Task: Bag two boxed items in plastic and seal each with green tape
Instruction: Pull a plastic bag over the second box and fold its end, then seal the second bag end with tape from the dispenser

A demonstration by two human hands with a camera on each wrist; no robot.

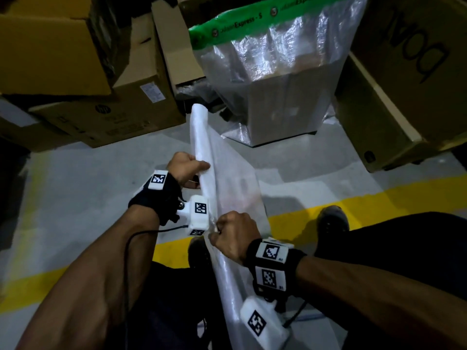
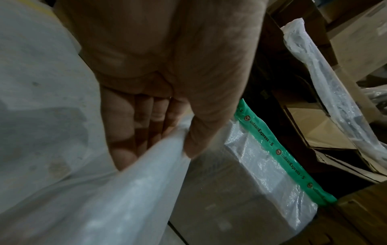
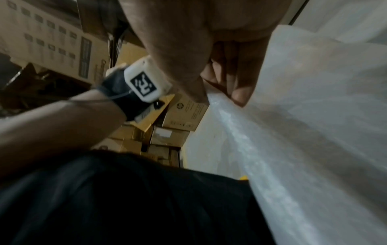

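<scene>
I hold an empty translucent plastic bag (image 1: 227, 188) between both hands above the grey floor. My left hand (image 1: 187, 168) pinches its upper edge, thumb over the plastic (image 2: 146, 165). My right hand (image 1: 232, 233) grips the same edge lower down, fingers curled round the plastic (image 3: 282, 132). Straight ahead stands a boxed item in plastic (image 1: 278, 97), its top closed with green printed tape (image 1: 252, 21); the left wrist view shows that bagged box (image 2: 240, 190) and its tape (image 2: 282, 157).
Brown cardboard boxes (image 1: 101, 117) are stacked at the left, and a large carton (image 1: 404, 84) lies at the right. A yellow floor line (image 1: 328, 208) crosses under my feet. My shoe (image 1: 331, 221) is at the right. A plastic-wrapped long item (image 2: 335, 99) leans among boxes.
</scene>
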